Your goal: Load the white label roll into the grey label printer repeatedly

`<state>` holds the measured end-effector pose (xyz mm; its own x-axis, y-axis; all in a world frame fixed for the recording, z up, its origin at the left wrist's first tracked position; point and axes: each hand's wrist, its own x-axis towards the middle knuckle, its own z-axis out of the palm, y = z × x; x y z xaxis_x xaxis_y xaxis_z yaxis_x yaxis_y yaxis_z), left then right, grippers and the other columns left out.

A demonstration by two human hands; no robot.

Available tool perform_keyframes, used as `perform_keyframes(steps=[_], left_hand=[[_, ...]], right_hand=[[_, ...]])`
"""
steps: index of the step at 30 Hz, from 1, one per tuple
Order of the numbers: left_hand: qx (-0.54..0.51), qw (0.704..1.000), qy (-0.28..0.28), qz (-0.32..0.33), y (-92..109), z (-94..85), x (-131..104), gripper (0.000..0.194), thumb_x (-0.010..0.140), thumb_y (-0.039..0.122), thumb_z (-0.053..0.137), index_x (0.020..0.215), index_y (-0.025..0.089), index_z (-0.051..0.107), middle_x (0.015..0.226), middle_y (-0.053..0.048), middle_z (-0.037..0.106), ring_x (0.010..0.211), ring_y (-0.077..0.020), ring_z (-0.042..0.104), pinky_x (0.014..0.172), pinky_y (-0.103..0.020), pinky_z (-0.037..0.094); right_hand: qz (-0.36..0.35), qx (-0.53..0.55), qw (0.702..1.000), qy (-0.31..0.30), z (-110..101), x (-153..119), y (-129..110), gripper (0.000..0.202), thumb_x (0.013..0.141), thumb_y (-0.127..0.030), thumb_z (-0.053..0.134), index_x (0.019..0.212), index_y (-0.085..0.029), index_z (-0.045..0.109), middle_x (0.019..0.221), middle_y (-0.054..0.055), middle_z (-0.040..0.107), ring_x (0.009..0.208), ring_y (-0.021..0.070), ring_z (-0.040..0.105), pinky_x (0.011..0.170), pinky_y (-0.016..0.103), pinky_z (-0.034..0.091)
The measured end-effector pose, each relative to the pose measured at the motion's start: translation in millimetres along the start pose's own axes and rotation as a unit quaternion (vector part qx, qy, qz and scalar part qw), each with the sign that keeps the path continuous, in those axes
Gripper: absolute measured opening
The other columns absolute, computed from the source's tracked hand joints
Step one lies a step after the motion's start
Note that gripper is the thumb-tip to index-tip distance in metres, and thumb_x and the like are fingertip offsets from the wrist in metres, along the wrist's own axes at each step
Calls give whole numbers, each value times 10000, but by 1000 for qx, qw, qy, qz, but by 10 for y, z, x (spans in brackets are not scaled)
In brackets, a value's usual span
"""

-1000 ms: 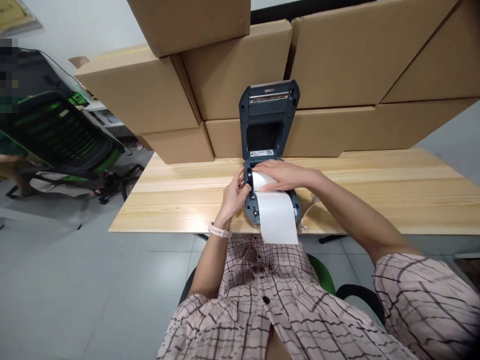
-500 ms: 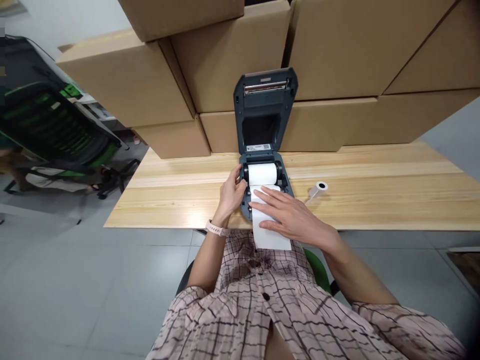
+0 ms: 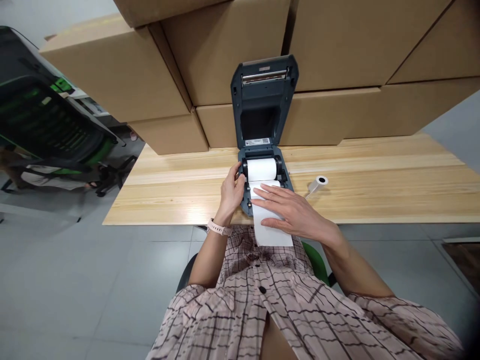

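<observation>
A dark grey label printer (image 3: 262, 115) stands on the wooden table (image 3: 375, 190) with its lid swung up. A white paper roll (image 3: 261, 169) sits in its bay, and a strip of the paper (image 3: 273, 234) hangs over the front edge. My left hand (image 3: 231, 192) grips the printer's left side by the roll holder. My right hand (image 3: 292, 212) lies flat with fingers spread on the strip, pressing it against the printer's front.
An empty white roll core (image 3: 317, 184) lies on the table to the right of the printer. Stacked cardboard boxes (image 3: 356, 50) fill the back of the table. A black and green office chair (image 3: 45, 130) stands at the left on the grey floor.
My right hand has left the top of the roll and come down onto the hanging strip. The roll core at the right has come into sight. The left hand stays on the printer's side.
</observation>
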<state>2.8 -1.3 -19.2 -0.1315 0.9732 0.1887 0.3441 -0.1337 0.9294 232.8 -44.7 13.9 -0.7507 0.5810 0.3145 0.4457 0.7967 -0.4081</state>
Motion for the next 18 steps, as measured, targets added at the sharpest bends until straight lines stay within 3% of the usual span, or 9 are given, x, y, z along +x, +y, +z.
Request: perform_keyframes(steps=[5,9,11,13,15,18], left_hand=[[-56,998,-17,-28,19,55,-96,516,1064,391,544,1563,259,536,1667,-120,564,1548,-289,529,1299,-483,412],[-118,991,-41,-46,122,95,-266,665,1011,391,666,1625,282,435,1782,-89,409,1670,-290,357,1381,-476,286],[-158,984,-52,-57,166,92,-340,747,969,406,734,1636,306,414,1805,-76,365,1686,-298,322,1391,-483,265],[-191,977,-68,-71,189,75,-384,857,907,439,812,1649,318,399,1814,-85,343,1685,-332,318,1380,-507,289],[-212,970,-82,-85,195,56,-397,964,840,450,875,1660,308,388,1809,-110,346,1670,-370,341,1360,-540,327],[-216,969,-76,-90,193,48,-399,1006,793,432,900,1656,290,404,1795,-123,368,1660,-387,357,1356,-573,331]], right_hand=[[-4,10,1000,-2,2,5,16,560,1052,-579,641,1556,-333,633,1681,65,544,1594,326,490,1277,618,466],[2,44,999,-9,-28,-18,12,587,1014,-624,682,1523,-330,667,1686,73,531,1609,343,465,1281,641,440],[-16,98,995,-20,-116,-34,44,602,973,-658,724,1490,-352,693,1639,57,593,1570,340,520,1273,624,459],[-28,172,985,-12,-274,-5,138,538,971,-646,737,1438,-378,728,1510,21,718,1434,307,664,1211,564,546],[0,218,972,86,-481,124,321,391,1020,-603,699,1346,-399,770,1356,-17,804,1278,258,755,1139,508,610],[62,202,911,355,-802,559,741,373,1055,-637,626,1290,-378,756,1355,-16,785,1313,229,710,1231,507,539]])
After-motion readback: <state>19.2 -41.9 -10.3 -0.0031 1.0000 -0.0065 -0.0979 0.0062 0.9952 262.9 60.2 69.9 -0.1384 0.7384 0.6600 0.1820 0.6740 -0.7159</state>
